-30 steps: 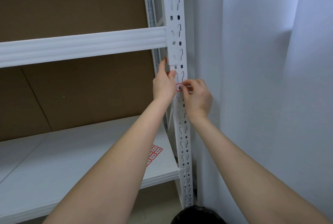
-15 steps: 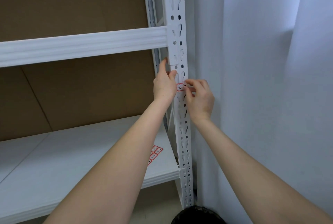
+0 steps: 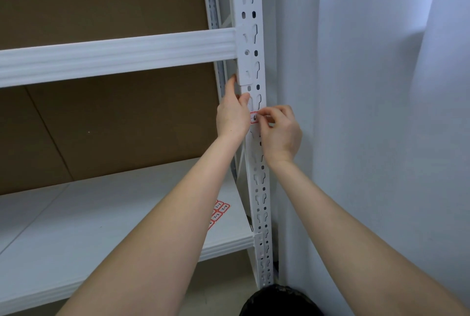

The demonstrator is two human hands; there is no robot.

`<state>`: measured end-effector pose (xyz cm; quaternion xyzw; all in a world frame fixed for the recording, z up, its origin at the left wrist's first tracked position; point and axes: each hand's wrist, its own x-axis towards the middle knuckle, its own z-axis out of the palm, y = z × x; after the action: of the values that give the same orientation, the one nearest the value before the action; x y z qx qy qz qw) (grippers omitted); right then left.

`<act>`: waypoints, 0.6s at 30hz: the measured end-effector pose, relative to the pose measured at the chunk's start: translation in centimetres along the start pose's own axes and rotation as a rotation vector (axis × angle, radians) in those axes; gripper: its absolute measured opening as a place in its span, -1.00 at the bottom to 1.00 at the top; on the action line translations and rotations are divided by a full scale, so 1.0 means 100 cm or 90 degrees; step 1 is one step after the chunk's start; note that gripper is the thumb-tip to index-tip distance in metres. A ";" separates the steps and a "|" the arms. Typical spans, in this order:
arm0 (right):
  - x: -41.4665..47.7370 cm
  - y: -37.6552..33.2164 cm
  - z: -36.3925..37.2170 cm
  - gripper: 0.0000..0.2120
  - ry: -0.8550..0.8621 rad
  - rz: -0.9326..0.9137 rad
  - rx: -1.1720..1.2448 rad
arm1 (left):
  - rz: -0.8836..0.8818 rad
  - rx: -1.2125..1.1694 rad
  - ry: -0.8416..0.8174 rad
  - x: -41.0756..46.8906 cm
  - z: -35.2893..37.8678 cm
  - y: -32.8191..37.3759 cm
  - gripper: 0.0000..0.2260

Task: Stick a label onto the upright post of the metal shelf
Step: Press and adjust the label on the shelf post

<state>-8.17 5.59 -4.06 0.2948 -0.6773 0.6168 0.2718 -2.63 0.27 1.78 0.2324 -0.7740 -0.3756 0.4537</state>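
Gripping hand: our left hand (image 3: 232,112) clasps the post (image 3: 259,188) just above the label (image 3: 254,118).
Label: on the post's front, pinched by our right hand (image 3: 279,132).
Sheet (image 3: 220,210): on the shelf (image 3: 101,214), lower left.

The upright post (image 3: 248,7) is white with paired columns of dark keyhole and oval slots, the label (image 3: 254,118) on it is white with a red border and black handwriting, like the sheet of labels (image 3: 220,210) on the white shelf board (image 3: 101,214), and brown cardboard (image 3: 114,124) backs the ribbed white beam (image 3: 117,56).
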 end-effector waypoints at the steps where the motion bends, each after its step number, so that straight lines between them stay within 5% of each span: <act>1: 0.002 0.000 -0.001 -0.95 -0.015 -0.001 -0.016 | -0.001 0.004 0.001 0.000 0.000 0.000 -0.58; 9: 0.002 -0.003 -0.007 -0.94 -0.032 0.040 -0.009 | -0.010 -0.015 -0.015 -0.002 -0.004 0.003 -0.58; 18: 0.008 -0.013 -0.010 -0.84 -0.092 0.009 -0.207 | 0.001 -0.012 -0.013 0.000 -0.003 0.001 -0.59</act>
<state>-7.72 6.49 -2.53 0.2862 -0.7879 0.4782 0.2620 -2.36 0.22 1.92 0.2240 -0.7752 -0.3848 0.4481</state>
